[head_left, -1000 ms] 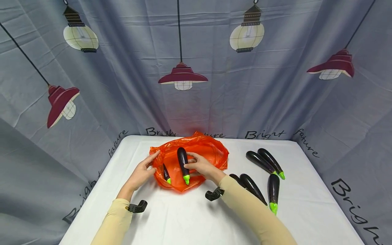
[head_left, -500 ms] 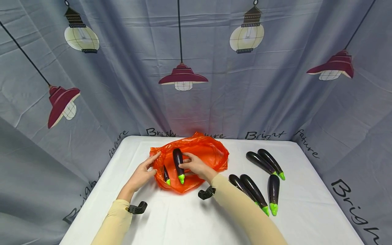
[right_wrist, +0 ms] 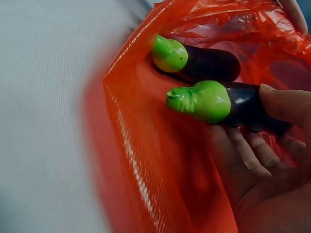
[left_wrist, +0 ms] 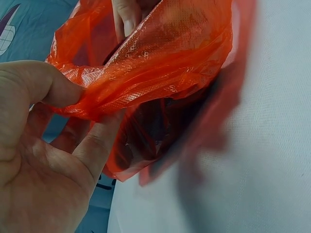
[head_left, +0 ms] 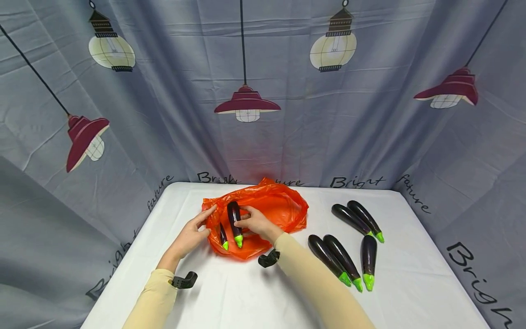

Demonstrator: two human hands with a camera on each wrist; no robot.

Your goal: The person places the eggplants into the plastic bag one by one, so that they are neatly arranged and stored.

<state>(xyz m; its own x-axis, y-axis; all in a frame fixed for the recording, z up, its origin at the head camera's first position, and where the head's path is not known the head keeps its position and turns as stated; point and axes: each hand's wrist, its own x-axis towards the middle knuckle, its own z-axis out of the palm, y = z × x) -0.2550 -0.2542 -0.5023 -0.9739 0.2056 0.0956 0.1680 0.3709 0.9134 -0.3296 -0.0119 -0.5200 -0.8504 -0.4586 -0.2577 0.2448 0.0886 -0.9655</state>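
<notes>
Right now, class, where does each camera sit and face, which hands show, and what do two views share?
Head: on the head, forward and down at the table and orange bag; sleeves, left hand, right hand.
Left wrist: worn there, toward the bag's rim; left hand pinching it, right hand partly beyond.
Right wrist: worn there, into the bag; right hand gripping an eggplant, left hand partly above.
Head and right wrist share that eggplant.
</notes>
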